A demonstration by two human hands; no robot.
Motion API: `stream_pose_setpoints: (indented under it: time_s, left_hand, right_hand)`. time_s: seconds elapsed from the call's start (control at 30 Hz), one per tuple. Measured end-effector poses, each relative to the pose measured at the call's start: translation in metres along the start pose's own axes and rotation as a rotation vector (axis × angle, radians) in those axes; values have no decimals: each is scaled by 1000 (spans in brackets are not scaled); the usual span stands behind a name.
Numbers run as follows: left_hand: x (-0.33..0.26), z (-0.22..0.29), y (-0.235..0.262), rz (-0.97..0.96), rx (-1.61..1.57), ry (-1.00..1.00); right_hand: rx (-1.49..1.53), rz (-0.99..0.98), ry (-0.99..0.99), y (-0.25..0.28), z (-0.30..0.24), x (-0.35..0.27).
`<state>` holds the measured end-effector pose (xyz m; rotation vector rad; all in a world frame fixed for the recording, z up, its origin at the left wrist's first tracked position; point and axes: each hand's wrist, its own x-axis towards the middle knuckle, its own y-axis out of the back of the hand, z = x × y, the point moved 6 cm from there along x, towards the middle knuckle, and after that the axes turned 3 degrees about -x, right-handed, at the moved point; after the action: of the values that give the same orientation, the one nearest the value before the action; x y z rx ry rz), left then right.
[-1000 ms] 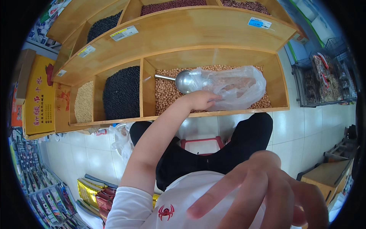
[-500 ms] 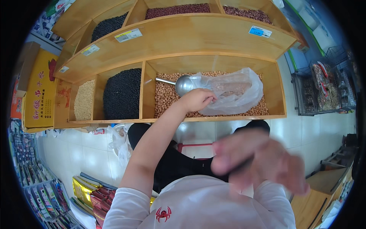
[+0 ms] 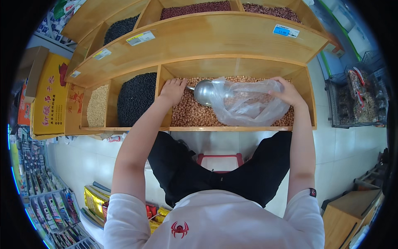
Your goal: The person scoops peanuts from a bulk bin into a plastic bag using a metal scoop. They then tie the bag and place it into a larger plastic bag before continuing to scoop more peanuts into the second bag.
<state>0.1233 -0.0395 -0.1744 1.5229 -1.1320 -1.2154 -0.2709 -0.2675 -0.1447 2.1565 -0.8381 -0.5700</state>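
Note:
A metal scoop (image 3: 204,93) lies on tan, round pulses (image 3: 190,114) that look like chickpeas, in the wide front compartment of a wooden bin. My left hand (image 3: 174,90) is closed round its handle, covering most of it. The scoop's front edge meets the left side of a clear plastic bag (image 3: 253,110), which rests opened out on the pulses. At the bag's upper right edge, my right hand (image 3: 287,92) pinches the film between thumb and fingers. Whether the bag holds anything cannot be told; pulses show through it.
Left of this compartment are black beans (image 3: 137,99) and small pale beans (image 3: 98,106). A raised wooden row (image 3: 232,35) behind holds dark red and speckled beans. A yellow carton (image 3: 49,95) stands left, wire baskets (image 3: 352,99) right. Between my knees is a red-framed stool (image 3: 219,162).
My left hand has moved left from the bag's mouth onto the scoop handle. My right hand, blurred near my lap before, has reached forward and taken the bag's right edge.

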Motion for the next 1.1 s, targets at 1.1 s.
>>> stream_pose_setpoints:
  time_s: [1.1]
  left_hand:
    - [-20,41,148,-127,753,51]
  right_hand:
    - [18,123,-3,11,12,8]
